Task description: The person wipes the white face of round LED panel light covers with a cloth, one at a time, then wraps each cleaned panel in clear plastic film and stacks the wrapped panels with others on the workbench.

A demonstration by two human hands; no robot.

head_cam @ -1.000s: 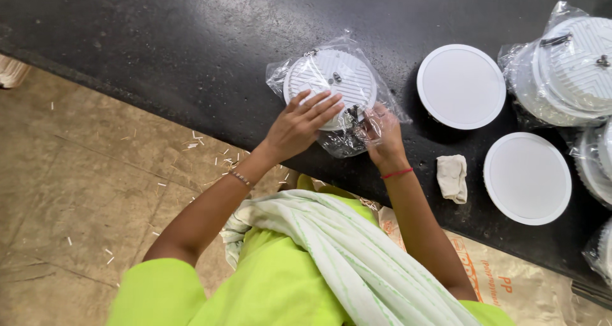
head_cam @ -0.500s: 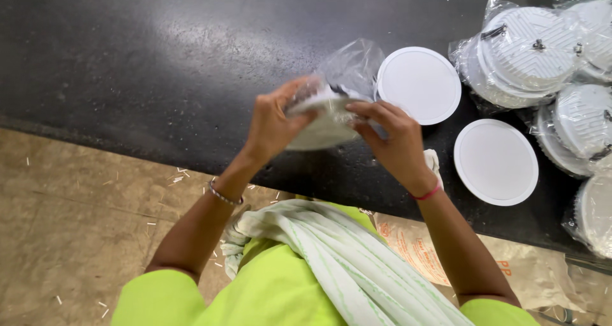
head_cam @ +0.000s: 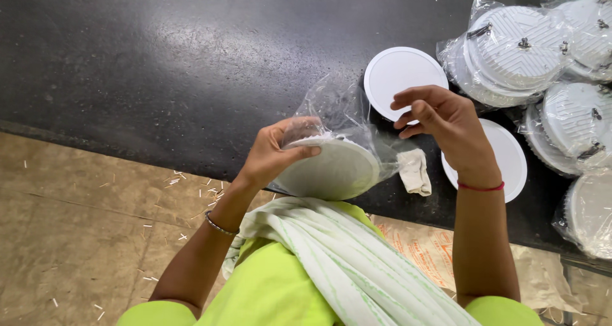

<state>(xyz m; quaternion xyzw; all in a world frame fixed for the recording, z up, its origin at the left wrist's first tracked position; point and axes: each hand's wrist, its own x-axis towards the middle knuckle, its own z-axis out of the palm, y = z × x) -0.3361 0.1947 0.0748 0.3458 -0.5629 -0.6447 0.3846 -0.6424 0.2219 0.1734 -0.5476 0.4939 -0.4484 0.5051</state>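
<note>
My left hand (head_cam: pixel 274 152) grips a round white disc-shaped fixture (head_cam: pixel 328 170) wrapped in a clear plastic bag (head_cam: pixel 335 109), lifted off the black table and tilted toward me. The bag's loose end stands up above the disc. My right hand (head_cam: pixel 440 118) hovers just right of the bag with fingers curled and apart, holding nothing. Directly beneath that hand lies a bare white round disc (head_cam: pixel 507 160), and another bare white disc (head_cam: pixel 395 74) lies behind it on the table.
A crumpled white cloth (head_cam: pixel 414 171) lies on the black table (head_cam: pixel 159 64) near its front edge. Several bagged white round fixtures (head_cam: pixel 516 51) are piled at the right. The tan floor (head_cam: pixel 76 237) at the left carries scattered chips.
The bagged disc was lifted off the table and tilted toward me in my left hand. My right hand let go of it and moved to the right.
</note>
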